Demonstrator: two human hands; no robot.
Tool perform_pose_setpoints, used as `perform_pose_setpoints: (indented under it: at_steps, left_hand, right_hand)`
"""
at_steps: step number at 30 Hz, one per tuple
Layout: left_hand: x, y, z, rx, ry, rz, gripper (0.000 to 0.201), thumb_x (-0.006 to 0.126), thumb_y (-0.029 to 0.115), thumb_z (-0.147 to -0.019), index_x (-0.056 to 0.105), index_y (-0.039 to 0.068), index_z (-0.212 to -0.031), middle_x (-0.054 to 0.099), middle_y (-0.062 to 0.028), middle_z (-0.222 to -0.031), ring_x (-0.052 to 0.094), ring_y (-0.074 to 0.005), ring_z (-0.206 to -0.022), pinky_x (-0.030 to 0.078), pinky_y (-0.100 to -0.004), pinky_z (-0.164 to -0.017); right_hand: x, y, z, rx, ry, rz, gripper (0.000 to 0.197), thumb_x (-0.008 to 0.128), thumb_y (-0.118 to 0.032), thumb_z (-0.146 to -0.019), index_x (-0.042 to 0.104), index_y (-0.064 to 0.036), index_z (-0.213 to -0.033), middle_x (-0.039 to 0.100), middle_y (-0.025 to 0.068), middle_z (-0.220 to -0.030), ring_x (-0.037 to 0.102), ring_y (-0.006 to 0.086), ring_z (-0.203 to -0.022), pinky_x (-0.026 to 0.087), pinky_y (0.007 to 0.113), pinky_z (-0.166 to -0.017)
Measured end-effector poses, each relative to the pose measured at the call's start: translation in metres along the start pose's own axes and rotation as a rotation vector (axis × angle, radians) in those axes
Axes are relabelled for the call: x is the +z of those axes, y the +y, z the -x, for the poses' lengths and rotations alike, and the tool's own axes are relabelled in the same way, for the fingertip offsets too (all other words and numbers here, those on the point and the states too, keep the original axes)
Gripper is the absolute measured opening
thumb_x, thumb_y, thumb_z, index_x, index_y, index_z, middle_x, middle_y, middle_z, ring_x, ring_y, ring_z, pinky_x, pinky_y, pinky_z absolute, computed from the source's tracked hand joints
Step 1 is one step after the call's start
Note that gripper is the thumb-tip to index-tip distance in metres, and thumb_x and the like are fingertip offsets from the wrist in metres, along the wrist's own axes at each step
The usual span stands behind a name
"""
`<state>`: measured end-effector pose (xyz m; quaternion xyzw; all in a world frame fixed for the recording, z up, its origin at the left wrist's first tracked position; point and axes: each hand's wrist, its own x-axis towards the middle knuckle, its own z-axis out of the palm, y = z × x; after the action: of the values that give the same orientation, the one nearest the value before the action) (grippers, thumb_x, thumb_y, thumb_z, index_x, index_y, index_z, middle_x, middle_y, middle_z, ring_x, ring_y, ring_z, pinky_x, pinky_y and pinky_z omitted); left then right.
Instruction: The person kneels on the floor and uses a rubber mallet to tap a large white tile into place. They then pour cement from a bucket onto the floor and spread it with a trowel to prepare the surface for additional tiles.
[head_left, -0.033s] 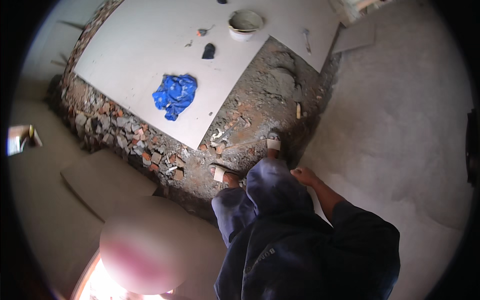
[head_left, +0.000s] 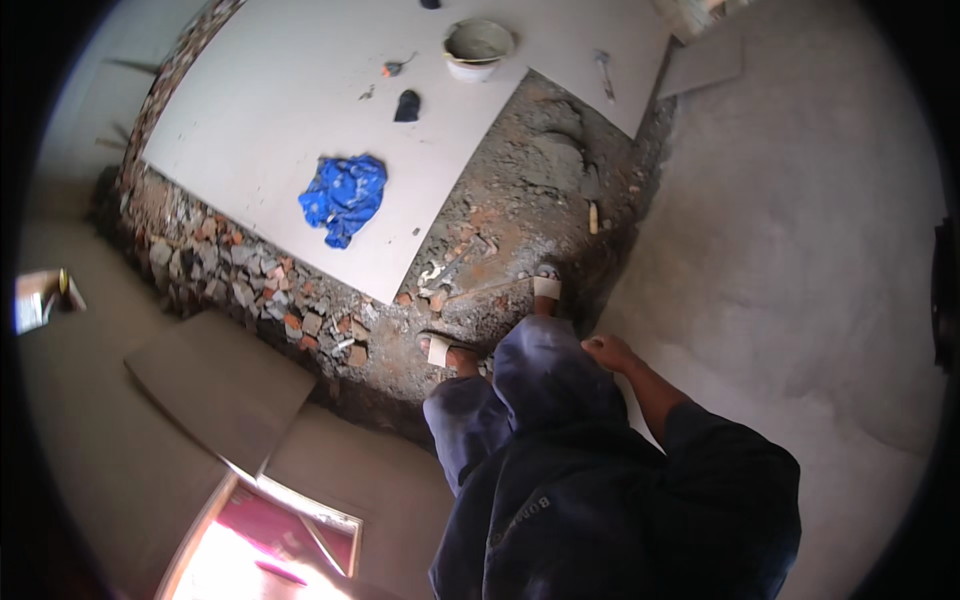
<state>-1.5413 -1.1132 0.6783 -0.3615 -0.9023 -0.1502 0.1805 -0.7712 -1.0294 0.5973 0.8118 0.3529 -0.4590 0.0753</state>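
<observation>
My right hand (head_left: 608, 353) hangs beside my right thigh, its fingers curled in. Nothing shows sticking out of it. My left hand is out of view. Ahead of my feet lies a bed of rough mortar and rubble (head_left: 510, 190), with a short yellowish stick-like piece (head_left: 593, 218) on it. Large pale tiles (head_left: 270, 100) cover the floor beyond. On them lie a crumpled blue cloth or plastic sheet (head_left: 343, 198), a small black object (head_left: 407, 106), a small orange-and-grey object (head_left: 391, 69) and a hammer (head_left: 605, 75). A white bucket (head_left: 470, 72) holds grey mix.
Broken bricks and stones (head_left: 250, 280) line the left edge of the tiles. A grey plastered wall (head_left: 780, 250) rises close on my right. At the lower left are a leaning grey board (head_left: 225, 385) and a bright doorway (head_left: 240, 540).
The view has shifted slightly, so the floor things appear a little farther left. A blurred round patch at the lower left is gone, and the doorway shows there. My right hand has not moved.
</observation>
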Motion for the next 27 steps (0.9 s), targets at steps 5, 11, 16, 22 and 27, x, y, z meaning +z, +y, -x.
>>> perform_pose_setpoints:
  at_steps: [5,11,16,22,27]
  left_hand:
    - [0.055,0.148,0.115,0.282,-1.122,-0.138,0.047,0.061,0.04,-0.091,0.061,0.0,-0.115,0.061,-0.0256,-0.115,0.057,-0.0386,-0.109,0.047,-0.0433,-0.092]
    - [0.058,0.37,0.18,0.324,-1.275,0.1,0.044,0.059,0.033,-0.092,0.06,0.0,-0.121,0.062,-0.0264,-0.115,0.059,-0.0401,-0.109,0.047,-0.0433,-0.093]
    - [0.052,0.492,0.23,0.468,-1.35,0.038,0.047,0.059,0.035,-0.092,0.059,-0.002,-0.122,0.062,-0.0252,-0.117,0.059,-0.038,-0.112,0.047,-0.0418,-0.093]
    - [0.078,0.57,0.273,0.555,-1.485,-0.097,0.047,0.061,0.033,-0.091,0.058,-0.002,-0.121,0.064,-0.0229,-0.116,0.062,-0.0358,-0.109,0.048,-0.0405,-0.091]
    - [0.172,0.61,0.29,0.514,-1.498,-0.192,0.042,0.063,0.029,-0.09,0.06,-0.001,-0.119,0.065,-0.0215,-0.113,0.064,-0.034,-0.105,0.05,-0.0399,-0.088]
  right_hand:
    - [-0.012,0.066,-0.024,0.078,-0.041,-0.295,0.054,0.055,-0.05,-0.088,0.066,-0.0009,-0.107,0.066,0.0222,-0.106,0.062,0.0359,-0.104,0.046,0.042,-0.089]
    - [-0.053,0.139,-0.102,0.053,0.04,-0.34,0.054,0.053,-0.048,-0.09,0.066,0.0022,-0.103,0.064,0.0253,-0.106,0.059,0.0408,-0.105,0.045,0.045,-0.09]
    - [-0.099,0.19,-0.195,0.228,0.059,-0.354,0.057,0.051,-0.05,-0.091,0.064,0.0017,-0.113,0.063,0.0229,-0.114,0.058,0.0398,-0.109,0.045,0.045,-0.092]
    - [-0.145,0.208,-0.316,0.255,0.136,-0.492,0.061,0.051,-0.05,-0.091,0.055,-0.0011,-0.128,0.059,0.0189,-0.127,0.055,0.0359,-0.118,0.042,0.043,-0.1]
    - [-0.138,0.207,-0.444,0.267,0.183,-0.539,0.058,0.055,-0.044,-0.09,0.053,-0.002,-0.13,0.057,0.0196,-0.13,0.053,0.0358,-0.12,0.042,0.044,-0.1]
